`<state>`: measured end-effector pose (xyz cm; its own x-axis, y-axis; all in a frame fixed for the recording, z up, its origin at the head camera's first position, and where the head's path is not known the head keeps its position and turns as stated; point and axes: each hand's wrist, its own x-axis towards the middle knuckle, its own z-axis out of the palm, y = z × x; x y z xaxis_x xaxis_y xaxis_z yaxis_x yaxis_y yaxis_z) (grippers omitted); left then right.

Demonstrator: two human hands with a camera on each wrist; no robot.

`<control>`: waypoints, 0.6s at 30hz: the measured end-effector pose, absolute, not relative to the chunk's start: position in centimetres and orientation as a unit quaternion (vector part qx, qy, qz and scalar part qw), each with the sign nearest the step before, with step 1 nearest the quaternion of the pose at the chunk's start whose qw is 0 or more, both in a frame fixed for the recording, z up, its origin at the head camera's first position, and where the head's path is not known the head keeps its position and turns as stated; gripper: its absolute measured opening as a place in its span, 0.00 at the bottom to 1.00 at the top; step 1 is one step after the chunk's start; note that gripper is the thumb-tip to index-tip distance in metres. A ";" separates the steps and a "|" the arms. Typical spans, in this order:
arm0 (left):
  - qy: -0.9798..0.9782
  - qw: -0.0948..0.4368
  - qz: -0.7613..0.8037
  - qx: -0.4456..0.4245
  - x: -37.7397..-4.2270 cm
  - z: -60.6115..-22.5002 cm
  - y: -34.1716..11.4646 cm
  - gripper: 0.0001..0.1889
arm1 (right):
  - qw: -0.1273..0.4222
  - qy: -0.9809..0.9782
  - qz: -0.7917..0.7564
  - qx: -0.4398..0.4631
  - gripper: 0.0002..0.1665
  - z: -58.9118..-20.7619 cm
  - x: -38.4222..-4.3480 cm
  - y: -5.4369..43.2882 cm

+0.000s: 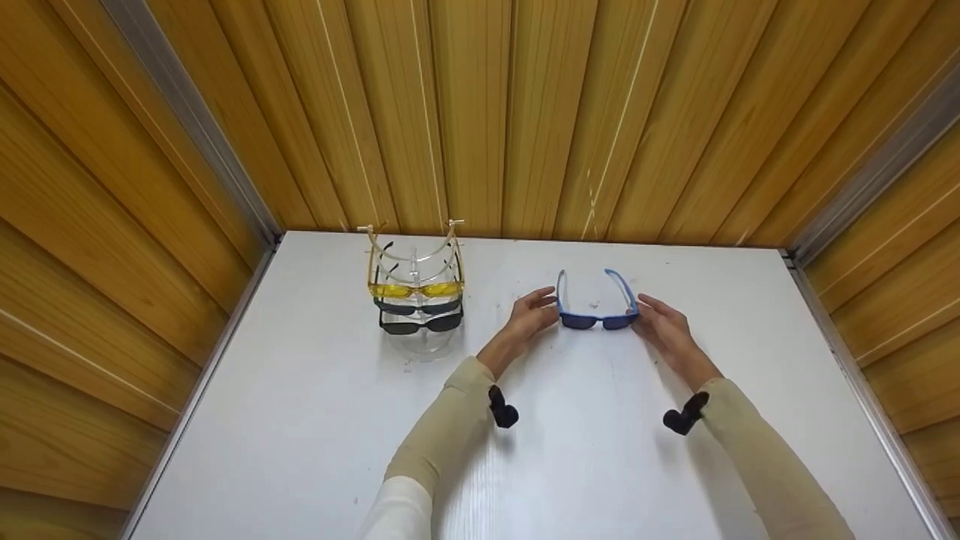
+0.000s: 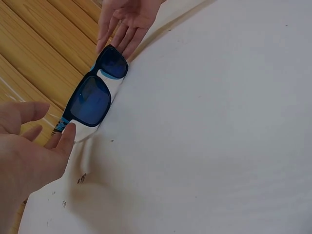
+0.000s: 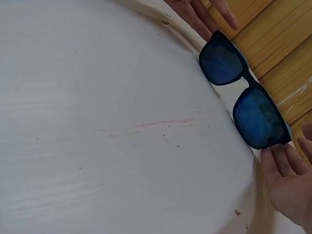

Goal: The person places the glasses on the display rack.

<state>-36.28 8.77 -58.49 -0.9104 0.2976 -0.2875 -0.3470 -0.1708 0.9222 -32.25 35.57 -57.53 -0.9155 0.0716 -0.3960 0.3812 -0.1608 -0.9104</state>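
Blue-framed sunglasses [image 1: 598, 321] with dark blue lenses sit on the white table, temples unfolded and pointing away from me. At their left end is my left hand [image 1: 534, 316]; its fingertips touch the frame near the hinge, and the thumb stands apart in the left wrist view. My right hand [image 1: 667, 334] is at the opposite end, fingers against the frame's corner in the right wrist view, thumb apart from it. Both hands have relaxed fingers. The mirrored lenses [image 2: 91, 101] face the left wrist camera.
Left of the hands, a clear display stand [image 1: 414, 262] bears yellow glasses [image 1: 416, 290] on top and two dark pairs below, including black sunglasses [image 1: 421, 325]. Wood-patterned walls [image 1: 480, 112] close off the table [image 1: 300, 420] at the back and sides.
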 end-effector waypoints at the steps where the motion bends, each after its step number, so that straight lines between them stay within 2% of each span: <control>1: 0.609 0.212 0.764 -0.020 -36.3 -58.4 8.8 0.29 | 0.104 0.639 -0.742 0.176 0.36 -57.6 -32.2 35.6; 18: 0.578 0.208 0.789 -0.029 -35.0 -58.4 7.7 0.27 | 0.128 0.608 -0.765 0.167 0.36 -56.6 -29.9 35.2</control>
<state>-35.04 7.67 -58.39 -0.9121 0.2940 -0.2856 -0.3611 -0.2466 0.8993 -29.86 35.16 -56.63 -0.9111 0.0069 -0.4121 0.3999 -0.2276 -0.8879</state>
